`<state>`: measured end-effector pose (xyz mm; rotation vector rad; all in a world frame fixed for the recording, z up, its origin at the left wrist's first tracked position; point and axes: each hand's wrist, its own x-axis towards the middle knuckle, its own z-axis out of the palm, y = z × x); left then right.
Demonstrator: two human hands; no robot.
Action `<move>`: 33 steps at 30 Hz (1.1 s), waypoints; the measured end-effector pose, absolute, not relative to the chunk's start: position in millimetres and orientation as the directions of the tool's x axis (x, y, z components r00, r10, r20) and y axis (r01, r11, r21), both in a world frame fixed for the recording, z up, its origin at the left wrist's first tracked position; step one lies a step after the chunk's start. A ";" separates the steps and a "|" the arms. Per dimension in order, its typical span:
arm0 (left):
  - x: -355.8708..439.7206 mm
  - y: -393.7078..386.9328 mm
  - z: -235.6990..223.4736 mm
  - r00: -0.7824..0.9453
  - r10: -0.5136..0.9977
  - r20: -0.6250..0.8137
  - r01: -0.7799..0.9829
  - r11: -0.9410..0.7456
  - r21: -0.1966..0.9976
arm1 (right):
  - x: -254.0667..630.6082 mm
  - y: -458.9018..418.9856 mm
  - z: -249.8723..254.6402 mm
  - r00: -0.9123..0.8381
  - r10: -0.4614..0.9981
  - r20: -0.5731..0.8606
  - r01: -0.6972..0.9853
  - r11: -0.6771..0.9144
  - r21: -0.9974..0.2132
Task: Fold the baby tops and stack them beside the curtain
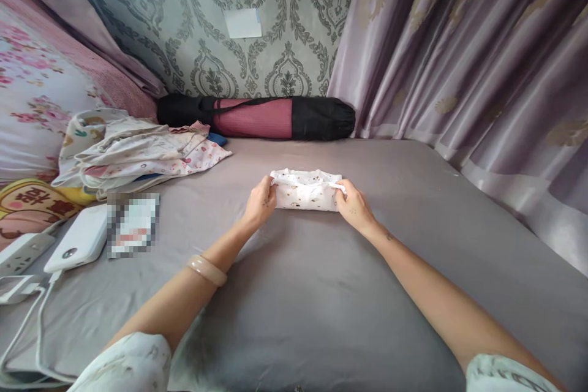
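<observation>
A white cloth garment (305, 196) with small printed motifs lies folded into a compact rectangle on the grey bed sheet (312, 294). Its far side shows a curved edge like a neckline, though I cannot tell the exact kind of garment. My left hand (261, 201) pinches its left end between thumb and fingers. At the opposite end, my right hand (354, 205) grips the upper right corner the same way. The fingertips of both hands are partly hidden by the fabric. A pale bangle (206, 271) circles my left forearm.
Left of the hands lies a loose pile of clothes (142, 150). Nearer are a white power bank (79, 237) with cables, a power strip (25, 254) and a blurred packet (134, 226). A black and maroon rolled bag (255, 117) lies along the wall, and curtains (459, 49) hang right.
</observation>
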<state>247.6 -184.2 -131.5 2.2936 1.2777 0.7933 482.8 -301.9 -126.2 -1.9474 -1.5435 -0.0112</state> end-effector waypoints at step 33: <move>294.0 -123.1 -144.1 0.236 0.969 0.078 0.885 -0.248 0.393 | 512.4 -232.3 -139.2 0.602 0.792 0.105 0.785 -0.561 -0.264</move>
